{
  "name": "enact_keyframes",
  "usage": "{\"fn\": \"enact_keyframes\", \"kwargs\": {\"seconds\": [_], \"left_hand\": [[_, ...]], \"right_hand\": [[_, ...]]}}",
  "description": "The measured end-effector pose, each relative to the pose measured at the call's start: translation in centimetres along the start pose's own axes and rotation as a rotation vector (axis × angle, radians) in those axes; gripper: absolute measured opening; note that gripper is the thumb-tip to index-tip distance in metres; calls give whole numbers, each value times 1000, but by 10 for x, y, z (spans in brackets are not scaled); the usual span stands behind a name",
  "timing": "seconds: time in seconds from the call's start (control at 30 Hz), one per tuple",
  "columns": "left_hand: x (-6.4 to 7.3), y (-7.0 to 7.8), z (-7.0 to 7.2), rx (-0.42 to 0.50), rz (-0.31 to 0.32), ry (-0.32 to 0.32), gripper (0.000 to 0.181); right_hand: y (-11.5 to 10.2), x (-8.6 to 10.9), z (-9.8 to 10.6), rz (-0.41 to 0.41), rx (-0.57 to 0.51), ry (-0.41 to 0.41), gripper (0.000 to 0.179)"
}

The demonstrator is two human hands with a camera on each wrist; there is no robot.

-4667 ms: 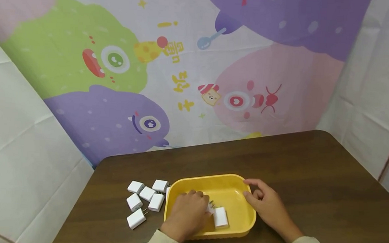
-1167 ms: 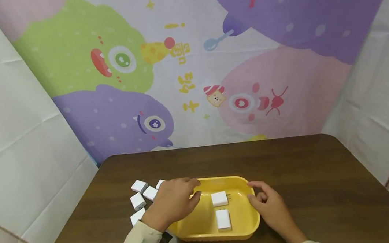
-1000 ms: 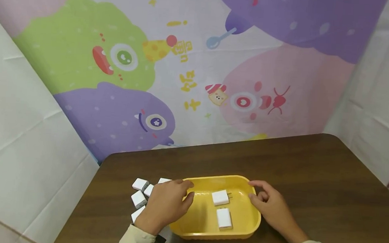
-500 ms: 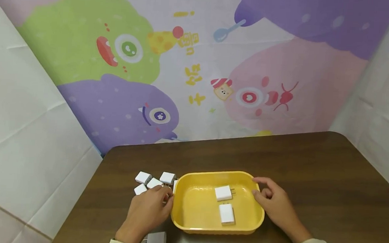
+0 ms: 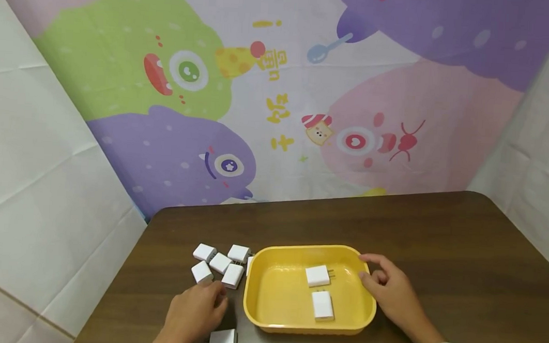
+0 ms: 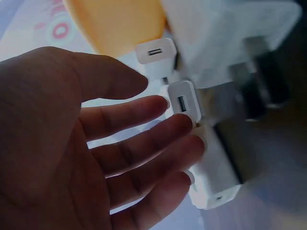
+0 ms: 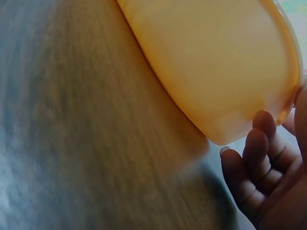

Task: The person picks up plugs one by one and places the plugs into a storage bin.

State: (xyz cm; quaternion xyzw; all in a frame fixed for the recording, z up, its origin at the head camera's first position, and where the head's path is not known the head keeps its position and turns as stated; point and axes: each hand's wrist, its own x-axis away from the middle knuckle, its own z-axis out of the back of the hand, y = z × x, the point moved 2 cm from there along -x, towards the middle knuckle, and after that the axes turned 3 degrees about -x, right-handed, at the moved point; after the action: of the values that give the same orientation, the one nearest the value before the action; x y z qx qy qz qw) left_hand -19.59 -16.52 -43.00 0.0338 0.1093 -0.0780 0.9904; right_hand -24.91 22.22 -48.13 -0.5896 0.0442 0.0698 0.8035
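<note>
My left hand [image 5: 195, 310] is low over the table, left of the yellow tray [image 5: 277, 296], beside a loose group of white plug chargers [image 5: 233, 276]. In the left wrist view its fingers are spread and loosely bent, tips close to or touching a charger [image 6: 216, 167]; contact is unclear. My right hand [image 5: 396, 292] holds the tray's right rim between thumb and fingers. The right wrist view shows its curled fingertips [image 7: 256, 143] at the tray's outer wall [image 7: 216, 62]. Inside the tray, one charger [image 5: 317, 276] lies with prongs pointing right, another [image 5: 323, 305] with prongs pointing away.
A single charger [image 5: 223, 342] lies near the front, right of my left wrist. Another [image 5: 250, 265] is partly hidden behind the tray's left side. The brown table [image 5: 438, 242] ends at a cartoon-print cloth [image 5: 288, 182], with white sheeting [image 5: 59, 181] at the left.
My left hand has come out of the tray, leaving a charger there, and moved left and nearer to me over the loose chargers. My right hand stays at the rim.
</note>
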Motion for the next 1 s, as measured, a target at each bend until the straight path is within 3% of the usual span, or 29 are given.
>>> {"fn": "enact_keyframes", "kwargs": {"seconds": [0.43, 0.57, 0.73, 1.0], "left_hand": [[2, -1, -14, -12, 1, -47, 18], [2, -2, -13, -6, 25, 0, 21], [0, -3, -9, 1, 101, 60, 32], [-4, -6, -9, -17, 161, -26, 34]], "right_hand": [[2, 1, 0, 29, -31, 10, 29], [2, -1, -1, 39, -32, 10, 29], [1, 0, -1, 62, -48, 14, 30], [0, 1, -1, 75, -69, 12, 30]]}}
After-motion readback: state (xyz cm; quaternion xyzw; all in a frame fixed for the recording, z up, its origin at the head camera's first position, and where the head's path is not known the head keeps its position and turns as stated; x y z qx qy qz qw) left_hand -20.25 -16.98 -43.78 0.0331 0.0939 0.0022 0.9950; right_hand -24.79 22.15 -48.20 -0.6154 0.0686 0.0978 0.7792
